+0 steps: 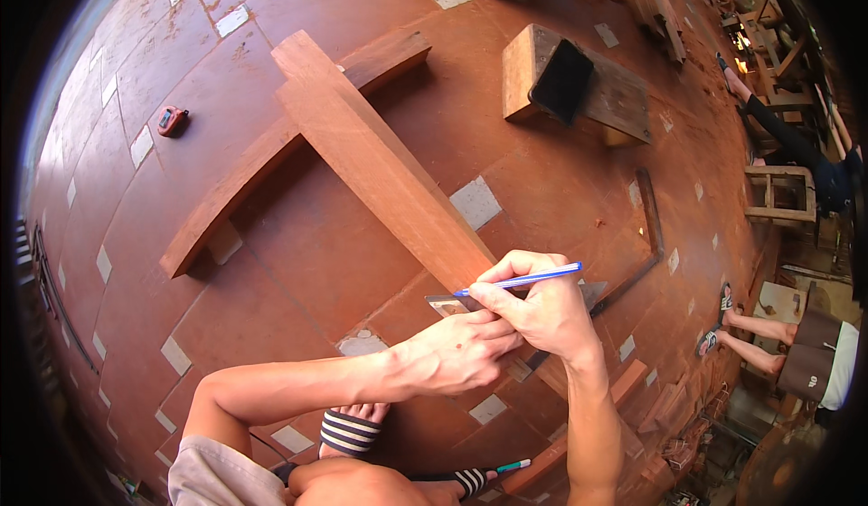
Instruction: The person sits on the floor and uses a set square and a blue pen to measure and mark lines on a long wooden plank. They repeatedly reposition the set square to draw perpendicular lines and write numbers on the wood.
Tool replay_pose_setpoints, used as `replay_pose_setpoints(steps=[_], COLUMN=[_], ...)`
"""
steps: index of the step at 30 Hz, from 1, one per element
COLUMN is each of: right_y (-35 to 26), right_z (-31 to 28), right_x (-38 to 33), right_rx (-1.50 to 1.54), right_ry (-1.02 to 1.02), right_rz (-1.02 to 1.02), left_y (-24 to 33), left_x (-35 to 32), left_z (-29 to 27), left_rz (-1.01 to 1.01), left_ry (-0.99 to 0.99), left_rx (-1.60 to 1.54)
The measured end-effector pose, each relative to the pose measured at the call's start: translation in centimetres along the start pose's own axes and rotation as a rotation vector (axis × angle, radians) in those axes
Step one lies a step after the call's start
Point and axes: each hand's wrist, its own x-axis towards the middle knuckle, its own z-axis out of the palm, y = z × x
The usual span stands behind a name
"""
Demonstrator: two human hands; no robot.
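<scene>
Right hand: the right hand [542, 312] has its grip closed around a blue pen [524, 280], the tip pointing down and toward the left hand, at the edge of a metal square [448, 304].
Left hand: the left hand [461, 352] lies flat, fingers pressed down on the metal square and the near end of the wooden beam [380, 167]; its grip holds the square in place rather than wrapping around anything.
Beam: its near end sits directly under both hands. From there its long axis runs up and away to the person's left, crossing over a second plank [262, 162] that lies beneath it, making a cross on the floor.
Key relation: the pen tip meets the beam just beyond the left hand's fingertips, so the right hand is the nearer one to the spot touched, with the left hand touching it from below.
Floor: red tiled floor [298, 262] with pale inlaid squares, carrying everything.
Beyond the grip: a red tape measure [171, 120] lies well apart to the far left; a wooden block with a dark pad [565, 76] lies far ahead to the right.
Nearby: another pen [511, 465] lies beside the person's striped sandal [348, 432]; another person's legs show at the right edge.
</scene>
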Motion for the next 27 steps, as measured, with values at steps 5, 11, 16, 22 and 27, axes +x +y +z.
replay_pose_setpoints(steps=[5,11,16,22,27], right_y=[-0.7,-0.5,-0.1,0.0,1.1], right_z=[-1.2,-1.7,-3.3,-9.4,-12.0], right_x=[-0.4,-0.6,-4.6,-17.8,-30.7], right_rx=[-0.207,-0.268,-0.099,-0.168,-0.316], right_ry=[0.065,0.079,0.232,0.468,0.551], right_rz=[-0.055,-0.016,-0.049,0.133,0.194], left_y=[-0.2,-0.3,0.7,4.8,7.7], left_x=[0.0,0.1,-0.2,0.0,3.3], left_z=[0.2,0.1,-0.2,-0.4,-0.2], left_rz=[0.002,0.022,0.079,0.234,0.352], left_ry=[0.007,0.106,0.078,-0.019,-0.135], left_rx=[-0.047,-0.028,0.074,0.013,-0.059])
